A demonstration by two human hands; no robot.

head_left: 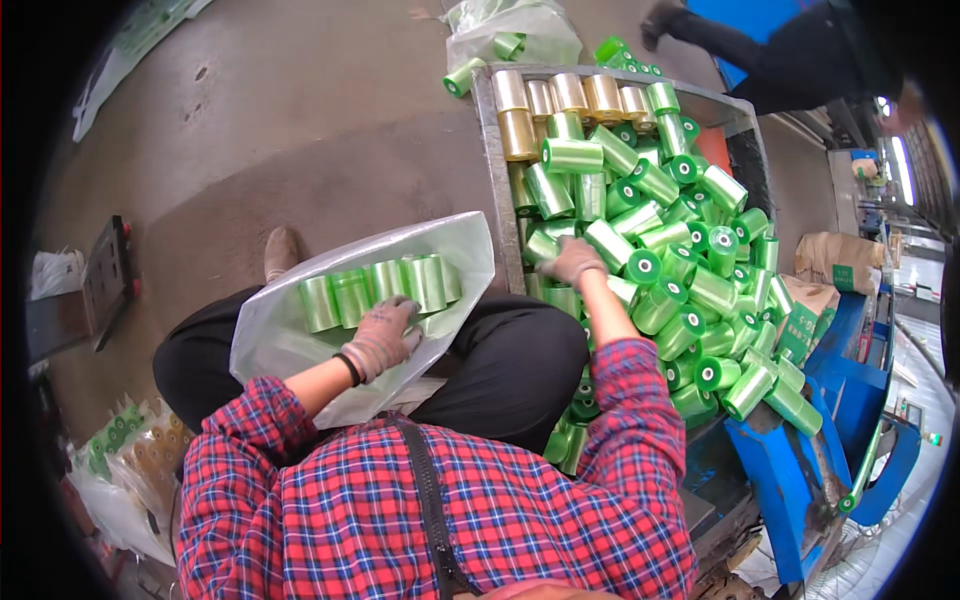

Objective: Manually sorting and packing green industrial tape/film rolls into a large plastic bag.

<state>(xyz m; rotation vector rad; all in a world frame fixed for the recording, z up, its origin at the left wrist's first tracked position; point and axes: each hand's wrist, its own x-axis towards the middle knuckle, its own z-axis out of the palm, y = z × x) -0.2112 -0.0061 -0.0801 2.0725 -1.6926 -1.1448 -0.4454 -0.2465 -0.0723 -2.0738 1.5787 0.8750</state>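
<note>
While the grey metal bin (492,190) heaped with shiny green film rolls (655,235) stands at my right, a clear plastic bag (290,335) lies across my lap holding a row of green rolls (375,285). My right hand (568,262) closes over one roll in the bin; my left hand (382,338) rests flat, fingers spread, on the bag.

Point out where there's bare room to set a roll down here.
Free: the floor left of the metal bin, beyond the knees. Inside the bag, bare film lies below the row of green rolls, beside the left hand. Crowded: the bin, heaped with rolls around the right hand.
</note>
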